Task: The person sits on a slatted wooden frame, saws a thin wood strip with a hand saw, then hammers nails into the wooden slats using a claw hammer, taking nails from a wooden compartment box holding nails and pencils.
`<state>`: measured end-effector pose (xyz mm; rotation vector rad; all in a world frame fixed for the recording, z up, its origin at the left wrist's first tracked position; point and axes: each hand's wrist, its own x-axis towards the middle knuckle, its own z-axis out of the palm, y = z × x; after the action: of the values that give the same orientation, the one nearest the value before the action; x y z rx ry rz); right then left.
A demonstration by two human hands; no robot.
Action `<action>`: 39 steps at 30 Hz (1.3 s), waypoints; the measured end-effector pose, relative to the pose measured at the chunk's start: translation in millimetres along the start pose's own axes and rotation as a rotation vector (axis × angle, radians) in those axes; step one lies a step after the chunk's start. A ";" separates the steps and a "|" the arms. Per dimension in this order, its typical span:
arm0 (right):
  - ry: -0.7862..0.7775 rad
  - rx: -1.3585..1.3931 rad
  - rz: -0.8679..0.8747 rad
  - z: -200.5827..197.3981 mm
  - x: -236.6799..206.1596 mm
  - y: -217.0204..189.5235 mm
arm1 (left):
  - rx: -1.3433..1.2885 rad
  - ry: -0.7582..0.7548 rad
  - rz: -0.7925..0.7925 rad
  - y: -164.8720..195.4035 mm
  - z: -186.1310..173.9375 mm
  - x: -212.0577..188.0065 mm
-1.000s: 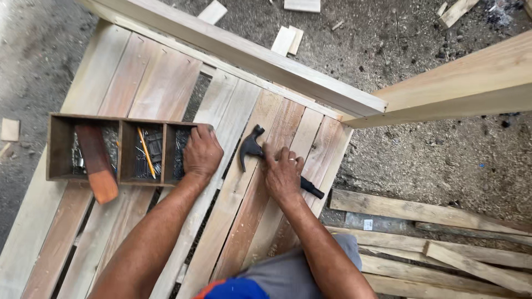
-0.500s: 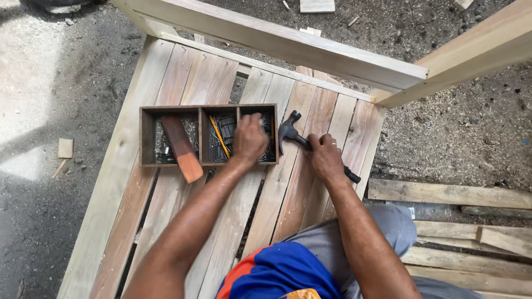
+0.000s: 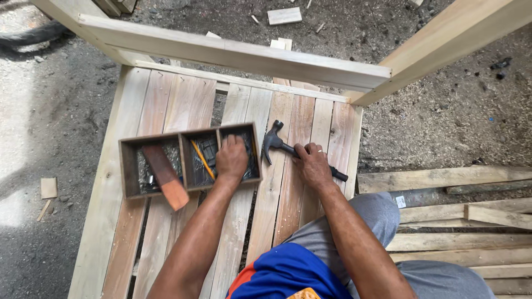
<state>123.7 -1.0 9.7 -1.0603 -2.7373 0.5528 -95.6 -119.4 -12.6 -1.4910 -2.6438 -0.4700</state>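
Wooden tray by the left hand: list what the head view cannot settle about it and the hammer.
- Right compartment of the wooden tray: the left hand covers its contents.
- Left compartment: small dark items, too small to identify, partly under a reddish wooden piece.
- Hammer handle: its middle is hidden by the right hand.

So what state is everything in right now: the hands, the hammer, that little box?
Left hand: reaching into the box's right compartment.
Right hand: resting on the hammer's handle.
Hammer: lying flat on the slats.
Wooden box: open-topped, three compartments.
Pencil: lying in the middle compartment.
Slatted wooden frame: flat on the ground.
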 end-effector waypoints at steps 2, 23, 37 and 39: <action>-0.013 -0.013 -0.037 2.6 2.1 1.5 | -0.003 -0.014 -0.001 -9.7 -8.0 -16.4; 0.085 0.323 -0.124 -7.0 21.6 -6.4 | -0.589 0.295 -0.039 40.9 -0.7 51.5; -0.082 0.433 0.368 -20.5 10.5 -13.4 | -0.637 -0.141 -0.468 36.8 20.0 65.6; -0.097 0.439 0.410 -22.6 15.5 -19.0 | -0.876 -0.008 -0.482 35.3 25.9 91.5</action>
<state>106.7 2.9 38.1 -1.4954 -2.2993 1.2221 -111.6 -19.2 -10.0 -0.8838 -2.9314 -1.8325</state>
